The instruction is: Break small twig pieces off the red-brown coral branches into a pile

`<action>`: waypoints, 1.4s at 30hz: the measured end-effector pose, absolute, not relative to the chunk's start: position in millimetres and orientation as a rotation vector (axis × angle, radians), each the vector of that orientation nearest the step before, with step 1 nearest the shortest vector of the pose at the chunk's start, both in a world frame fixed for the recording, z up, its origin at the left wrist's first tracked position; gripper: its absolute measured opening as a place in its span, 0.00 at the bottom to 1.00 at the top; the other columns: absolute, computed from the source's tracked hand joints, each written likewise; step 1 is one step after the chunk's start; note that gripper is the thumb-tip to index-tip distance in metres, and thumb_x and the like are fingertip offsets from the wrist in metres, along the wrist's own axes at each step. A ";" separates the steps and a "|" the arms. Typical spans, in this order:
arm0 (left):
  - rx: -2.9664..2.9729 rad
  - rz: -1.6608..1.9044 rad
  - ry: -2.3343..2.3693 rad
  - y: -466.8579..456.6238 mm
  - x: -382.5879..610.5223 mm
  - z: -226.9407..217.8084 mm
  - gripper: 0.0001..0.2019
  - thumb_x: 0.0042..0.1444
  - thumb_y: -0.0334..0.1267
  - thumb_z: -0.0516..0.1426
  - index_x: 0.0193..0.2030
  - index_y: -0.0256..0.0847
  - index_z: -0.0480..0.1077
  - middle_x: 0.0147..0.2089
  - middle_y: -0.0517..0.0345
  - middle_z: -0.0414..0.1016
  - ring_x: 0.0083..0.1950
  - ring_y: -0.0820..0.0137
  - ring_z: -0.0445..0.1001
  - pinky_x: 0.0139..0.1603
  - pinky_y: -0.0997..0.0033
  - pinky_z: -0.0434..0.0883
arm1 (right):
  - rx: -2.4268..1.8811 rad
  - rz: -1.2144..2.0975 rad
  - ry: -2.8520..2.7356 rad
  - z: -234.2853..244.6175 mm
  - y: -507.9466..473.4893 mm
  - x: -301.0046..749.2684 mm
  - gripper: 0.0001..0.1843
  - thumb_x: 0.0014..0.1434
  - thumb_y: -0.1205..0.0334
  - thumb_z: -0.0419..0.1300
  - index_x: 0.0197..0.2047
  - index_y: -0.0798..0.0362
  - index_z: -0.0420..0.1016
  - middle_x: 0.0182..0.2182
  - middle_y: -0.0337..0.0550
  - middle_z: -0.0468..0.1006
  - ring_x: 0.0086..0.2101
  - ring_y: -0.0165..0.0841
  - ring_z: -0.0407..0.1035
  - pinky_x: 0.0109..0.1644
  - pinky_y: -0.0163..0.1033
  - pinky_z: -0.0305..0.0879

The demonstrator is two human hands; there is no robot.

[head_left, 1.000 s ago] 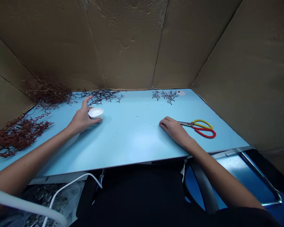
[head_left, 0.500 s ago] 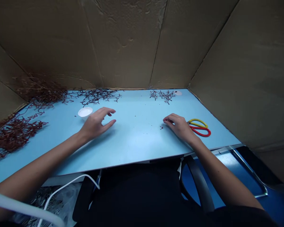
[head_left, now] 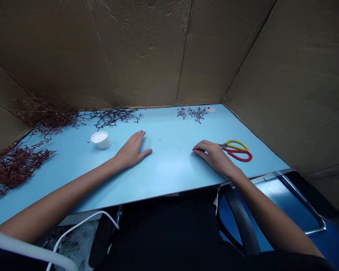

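My left hand [head_left: 132, 149] lies flat on the light blue table [head_left: 169, 165], fingers stretched out, holding nothing. A small white cup [head_left: 101, 139] stands to its left, apart from it. My right hand [head_left: 213, 154] rests on the table with its fingertips pinched together on a tiny dark twig piece. Just right of that hand lie scissors [head_left: 237, 150] with one yellow and one red handle, untouched.
Dark red branching twigs are heaped at the left [head_left: 14, 165] and along the back left [head_left: 113, 116]. A smaller bunch [head_left: 193, 112] and a white lid [head_left: 211, 109] lie at the back right. Cardboard walls [head_left: 147, 52] enclose the table. A white cable [head_left: 81, 224] hangs below the front edge.
My left hand let go of the white cup and slid right across the table, now lying flat. My right hand shifted slightly and pinched at a small piece on the table.
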State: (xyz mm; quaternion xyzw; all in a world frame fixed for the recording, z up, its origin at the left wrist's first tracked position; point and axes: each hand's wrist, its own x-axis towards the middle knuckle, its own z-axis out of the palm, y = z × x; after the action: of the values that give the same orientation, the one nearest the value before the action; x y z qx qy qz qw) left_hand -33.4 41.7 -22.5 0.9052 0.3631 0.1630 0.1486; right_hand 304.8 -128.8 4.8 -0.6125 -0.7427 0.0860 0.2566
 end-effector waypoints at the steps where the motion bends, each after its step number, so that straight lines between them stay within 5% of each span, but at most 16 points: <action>1: 2.588 0.420 1.095 44.3 -29.2 -27.3 0.45 0.67 0.63 0.54 0.79 0.31 0.52 0.83 0.28 0.49 0.84 0.40 0.48 0.81 0.37 0.51 | -1.637 0.201 -1.968 7.4 -130.4 307.9 0.14 0.74 0.56 0.57 0.44 0.50 0.83 0.43 0.50 0.83 0.42 0.42 0.79 0.48 0.49 0.77; 9: 2.634 0.209 0.917 48.7 64.1 -28.5 0.56 0.65 0.73 0.47 0.82 0.24 0.43 0.84 0.26 0.38 0.85 0.39 0.35 0.83 0.39 0.44 | -1.553 -0.140 -1.650 84.3 -166.7 334.2 0.10 0.69 0.50 0.66 0.41 0.46 0.84 0.39 0.45 0.85 0.38 0.42 0.79 0.40 0.48 0.76; 17: 2.689 0.027 0.507 -53.6 130.4 -26.4 0.57 0.65 0.74 0.45 0.83 0.25 0.39 0.85 0.32 0.30 0.86 0.44 0.29 0.85 0.44 0.39 | -1.624 -0.307 -1.517 145.4 -206.5 348.6 0.04 0.68 0.52 0.68 0.43 0.38 0.84 0.40 0.44 0.84 0.41 0.50 0.78 0.45 0.62 0.76; 22: 2.712 -0.074 0.460 -67.1 135.6 -22.5 0.55 0.69 0.71 0.43 0.83 0.20 0.36 0.85 0.33 0.27 0.86 0.47 0.26 0.85 0.47 0.37 | -1.617 -0.244 -1.540 126.9 -202.9 343.8 0.03 0.68 0.53 0.67 0.42 0.38 0.83 0.40 0.42 0.84 0.39 0.47 0.79 0.43 0.58 0.77; 28: 2.761 -0.114 0.287 -42.5 109.4 -20.4 0.49 0.72 0.67 0.43 0.84 0.28 0.38 0.86 0.39 0.30 0.86 0.52 0.29 0.86 0.51 0.37 | -1.565 0.013 -1.591 61.1 -156.4 340.9 0.05 0.68 0.57 0.67 0.40 0.48 0.83 0.38 0.45 0.85 0.38 0.40 0.80 0.39 0.46 0.78; 37: 2.739 0.007 0.459 -1.9 60.4 -24.1 0.44 0.75 0.62 0.46 0.85 0.35 0.36 0.85 0.38 0.37 0.86 0.51 0.33 0.85 0.47 0.41 | -1.305 0.060 -1.763 9.5 -87.2 296.2 0.06 0.70 0.64 0.65 0.44 0.44 0.84 0.39 0.46 0.86 0.40 0.43 0.82 0.45 0.50 0.82; 42: 2.710 0.093 0.462 -5.2 61.1 -21.3 0.41 0.75 0.58 0.50 0.83 0.32 0.44 0.85 0.36 0.44 0.86 0.49 0.37 0.85 0.48 0.46 | -1.136 0.069 -1.840 -2.3 -95.3 287.9 0.27 0.65 0.74 0.66 0.62 0.39 0.80 0.40 0.44 0.86 0.37 0.40 0.83 0.38 0.45 0.83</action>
State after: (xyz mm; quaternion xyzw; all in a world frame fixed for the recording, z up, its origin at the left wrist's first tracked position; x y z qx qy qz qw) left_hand 61.1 -5.2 -21.3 0.9665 0.1648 0.0333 0.1941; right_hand 287.9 -95.3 -2.3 -0.4634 -0.7509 0.0280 0.4697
